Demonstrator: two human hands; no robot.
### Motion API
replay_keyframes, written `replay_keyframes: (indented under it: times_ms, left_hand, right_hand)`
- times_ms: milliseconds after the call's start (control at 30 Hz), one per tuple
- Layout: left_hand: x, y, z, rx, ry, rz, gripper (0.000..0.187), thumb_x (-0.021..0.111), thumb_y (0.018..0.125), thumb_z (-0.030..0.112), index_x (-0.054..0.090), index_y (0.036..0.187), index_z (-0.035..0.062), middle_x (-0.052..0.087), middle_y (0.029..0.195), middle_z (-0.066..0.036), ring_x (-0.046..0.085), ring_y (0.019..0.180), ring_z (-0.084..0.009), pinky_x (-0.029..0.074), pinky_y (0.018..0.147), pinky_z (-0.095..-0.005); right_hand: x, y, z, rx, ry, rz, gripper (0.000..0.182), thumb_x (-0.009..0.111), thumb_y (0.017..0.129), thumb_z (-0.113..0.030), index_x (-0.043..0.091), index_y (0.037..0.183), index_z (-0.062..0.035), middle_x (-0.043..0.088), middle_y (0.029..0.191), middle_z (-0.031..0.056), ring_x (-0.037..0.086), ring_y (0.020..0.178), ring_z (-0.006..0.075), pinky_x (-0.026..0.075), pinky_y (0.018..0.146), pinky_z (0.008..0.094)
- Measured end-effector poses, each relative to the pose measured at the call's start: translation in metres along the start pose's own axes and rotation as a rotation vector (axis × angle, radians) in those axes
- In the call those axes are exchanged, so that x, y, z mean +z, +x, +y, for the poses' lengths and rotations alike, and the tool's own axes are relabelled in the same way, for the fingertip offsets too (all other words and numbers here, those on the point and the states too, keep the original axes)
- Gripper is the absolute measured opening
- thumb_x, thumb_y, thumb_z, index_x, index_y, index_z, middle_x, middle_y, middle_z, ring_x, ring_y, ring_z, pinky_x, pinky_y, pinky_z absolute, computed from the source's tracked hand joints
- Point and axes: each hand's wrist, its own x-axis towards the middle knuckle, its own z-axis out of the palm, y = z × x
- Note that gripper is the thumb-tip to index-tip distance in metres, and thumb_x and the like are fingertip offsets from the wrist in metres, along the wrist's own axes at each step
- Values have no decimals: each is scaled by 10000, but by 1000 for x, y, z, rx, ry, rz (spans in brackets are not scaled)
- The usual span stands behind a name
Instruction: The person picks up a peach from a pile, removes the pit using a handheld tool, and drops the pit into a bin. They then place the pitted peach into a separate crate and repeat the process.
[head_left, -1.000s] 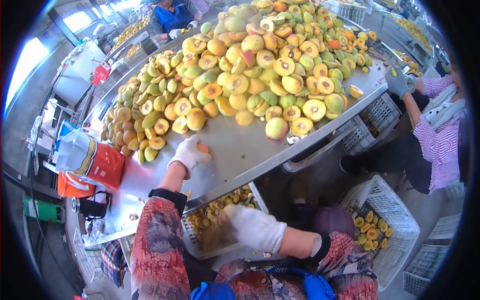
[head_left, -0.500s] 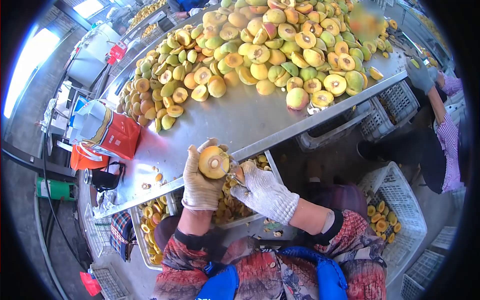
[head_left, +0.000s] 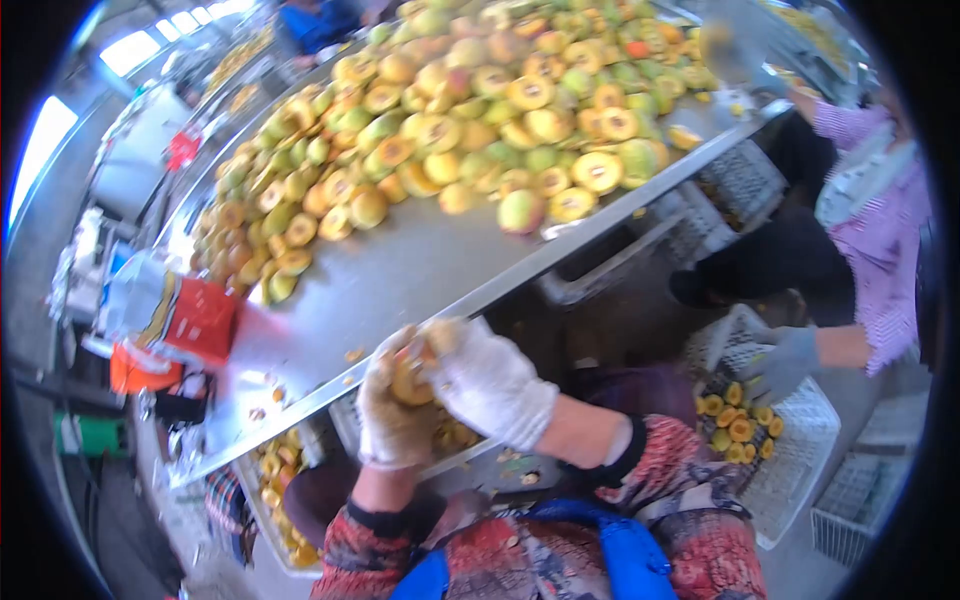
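The view is blurred by motion. My left hand [head_left: 392, 425], in a white glove, is closed around a yellow peach half [head_left: 408, 384] just below the steel table's front edge. My right hand [head_left: 488, 382], also gloved, presses against the top of that peach with its fingers curled. The small metal tool it grips is hidden between glove and fruit. Under both hands sits a tray of fruit scraps [head_left: 452, 438].
A big pile of halved peaches [head_left: 480, 110] covers the far side of the steel table [head_left: 400, 270]. A red and white bag [head_left: 175, 315] stands at its left end. At right, a co-worker's gloved hand [head_left: 785, 360] reaches over a white crate [head_left: 800, 450] of yellow halves.
My left hand took a peach half from the table and brought it down to the edge. My right hand rose from the tray and closed over it. The co-worker's hand came down to the crate.
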Motion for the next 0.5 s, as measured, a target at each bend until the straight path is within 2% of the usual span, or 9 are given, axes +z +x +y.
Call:
replay_keyframes:
  times_ms: [33,67,100,133,200,233,333,500]
  left_hand:
    - [4,-2,-1,-5,5,-46,442,521,914,342,541,1217,21,600,1138,-86,574,1003,-183,470,858,-292]
    - [34,-8,1,28,117,-1,415,481,941,333,535,1203,16,597,1114,-93,575,1026,-201,467,915,-318]
    - [32,-5,-1,92,225,-42,381,458,960,325,548,1168,19,593,1089,-95,570,1042,-204,453,958,-336]
    - [40,-5,-3,94,222,23,354,454,967,325,561,1124,27,593,1074,-87,573,1024,-194,457,940,-339]
    - [34,1,-6,51,179,18,308,500,952,347,572,1028,57,608,1001,-49,585,944,-156,472,868,-308]
    - [34,3,-6,42,185,0,305,514,945,353,572,1016,62,610,990,-45,585,930,-147,471,857,-302]
    - [32,5,-7,67,257,-18,298,535,935,358,570,997,69,605,968,-40,586,902,-132,470,827,-284]
    - [46,-1,-9,167,350,-5,293,509,948,327,567,1025,50,593,983,-57,585,908,-143,472,831,-273]
  right_hand:
    - [-5,0,-3,-31,-27,-13,157,557,846,-112,548,996,-65,594,891,154,616,848,328,507,725,394]
    - [-10,0,-5,-57,-61,-27,144,545,853,-107,549,988,-58,598,881,156,619,844,324,508,720,387]
    - [-6,-1,0,-65,-38,-7,143,543,861,-116,549,991,-59,600,875,156,621,834,321,510,708,382]
    - [1,-3,7,-76,-10,12,142,540,869,-125,549,995,-60,602,869,157,624,824,317,513,696,376]
    - [9,-3,11,-49,174,42,121,522,898,-146,544,983,-63,601,862,159,629,785,311,513,669,368]
    - [5,-4,12,-15,125,3,127,502,925,-172,533,986,-66,596,862,162,631,756,311,512,646,365]
    - [16,-8,21,48,427,-8,160,489,942,-212,512,1004,-67,598,875,165,632,779,323,510,664,394]
    - [0,-6,15,7,141,-7,141,495,927,-185,508,974,-54,597,875,172,620,823,354,504,689,425]
